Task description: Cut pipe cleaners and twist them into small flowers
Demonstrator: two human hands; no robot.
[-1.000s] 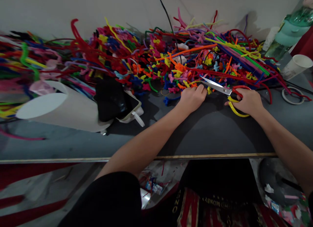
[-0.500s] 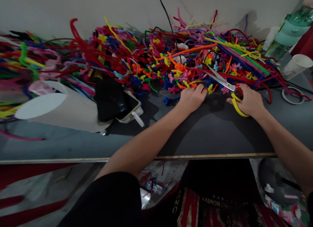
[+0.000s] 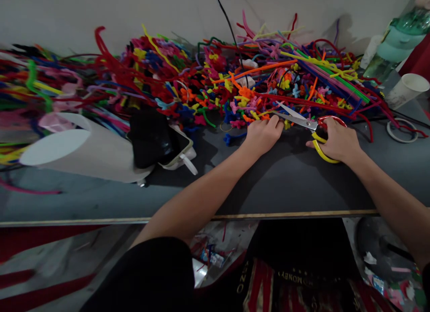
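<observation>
My right hand (image 3: 341, 139) holds scissors (image 3: 311, 124) with one red and one yellow handle loop; the blades are parted and point left, their tips close to my left hand. My left hand (image 3: 264, 135) is closed at the front edge of a heap of coloured pipe cleaners (image 3: 285, 79). What its fingers pinch is hidden or too small to make out. Small twisted pieces in orange, pink, yellow and blue lie just beyond its fingers. A blue piece (image 3: 233, 138) rests on the dark table left of the wrist.
At the left, a black phone (image 3: 151, 139) lies against a white cylindrical container (image 3: 101, 155). More pipe cleaners (image 3: 67, 83) spread behind it. To the right are a paper cup (image 3: 410, 91), a green bottle (image 3: 393, 48) and a roll of tape (image 3: 402, 130). A black cable hangs over the heap.
The scissors have shifted left and slightly down, bringing their blades nearer my left hand. My right hand moved a little left with them. My left hand has barely moved.
</observation>
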